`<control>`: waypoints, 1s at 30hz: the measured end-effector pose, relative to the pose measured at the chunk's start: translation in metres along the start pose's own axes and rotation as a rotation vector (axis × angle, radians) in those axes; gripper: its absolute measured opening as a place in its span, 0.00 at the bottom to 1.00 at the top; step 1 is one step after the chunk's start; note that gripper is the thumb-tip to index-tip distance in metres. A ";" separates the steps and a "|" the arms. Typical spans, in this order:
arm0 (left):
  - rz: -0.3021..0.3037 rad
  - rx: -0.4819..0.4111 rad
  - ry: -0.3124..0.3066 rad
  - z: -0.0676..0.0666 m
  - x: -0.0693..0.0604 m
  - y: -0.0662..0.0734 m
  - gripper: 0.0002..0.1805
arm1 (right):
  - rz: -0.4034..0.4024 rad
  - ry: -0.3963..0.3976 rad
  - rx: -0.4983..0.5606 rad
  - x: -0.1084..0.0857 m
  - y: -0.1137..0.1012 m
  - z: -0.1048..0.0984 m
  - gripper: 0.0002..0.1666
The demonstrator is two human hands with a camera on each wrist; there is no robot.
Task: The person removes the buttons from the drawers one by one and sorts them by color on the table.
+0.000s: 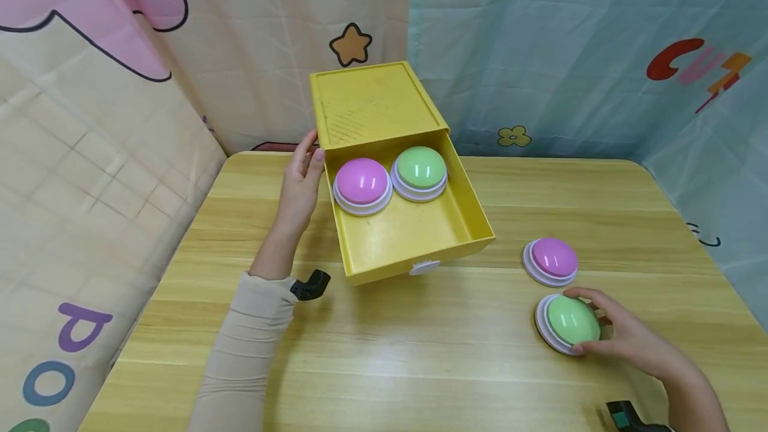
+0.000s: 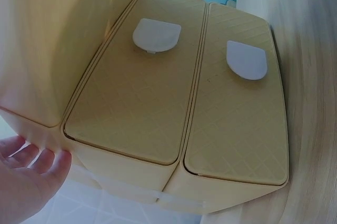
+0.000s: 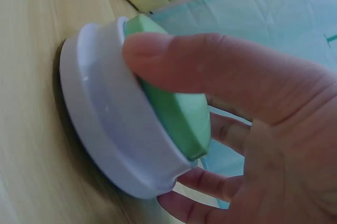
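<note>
A yellow drawer unit (image 1: 378,102) stands at the table's back with its top drawer (image 1: 396,245) pulled out. Inside that drawer lie a pink button (image 1: 362,182) and a green button (image 1: 421,169), side by side at the back. My left hand (image 1: 302,185) touches the unit's left side; its fingers (image 2: 47,166) rest at the edge in the left wrist view. At the right, my right hand (image 1: 630,335) grips a green button (image 1: 573,320) with a white base (image 3: 116,113), thumb and fingers round its sides. Just behind it sits another pink button (image 1: 555,257).
Two lower drawers, each with a white handle (image 2: 156,35), are closed in the left wrist view. Patterned curtains (image 1: 540,52) hang behind and beside the wooden table (image 1: 408,352). Black wrist devices (image 1: 311,285) are on both wrists.
</note>
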State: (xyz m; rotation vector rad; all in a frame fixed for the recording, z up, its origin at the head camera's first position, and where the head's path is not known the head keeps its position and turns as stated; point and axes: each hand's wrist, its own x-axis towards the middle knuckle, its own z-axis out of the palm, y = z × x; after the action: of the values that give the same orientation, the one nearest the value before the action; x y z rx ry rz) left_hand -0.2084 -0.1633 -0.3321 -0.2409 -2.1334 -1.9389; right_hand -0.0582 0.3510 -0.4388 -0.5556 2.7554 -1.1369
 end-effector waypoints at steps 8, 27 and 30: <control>-0.005 0.007 0.010 0.000 -0.001 0.000 0.29 | 0.046 -0.076 0.034 -0.005 0.007 0.001 0.48; -0.020 0.000 0.001 0.001 -0.001 0.002 0.29 | -0.135 0.095 0.076 0.044 -0.048 -0.016 0.53; -0.024 0.004 0.003 0.001 -0.001 0.001 0.28 | -0.224 0.115 0.142 0.061 -0.066 -0.018 0.54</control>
State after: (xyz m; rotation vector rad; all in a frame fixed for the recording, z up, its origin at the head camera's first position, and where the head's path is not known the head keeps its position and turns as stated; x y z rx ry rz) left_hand -0.2072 -0.1622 -0.3313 -0.2126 -2.1474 -1.9473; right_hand -0.0999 0.2976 -0.3775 -0.8216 2.7298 -1.4431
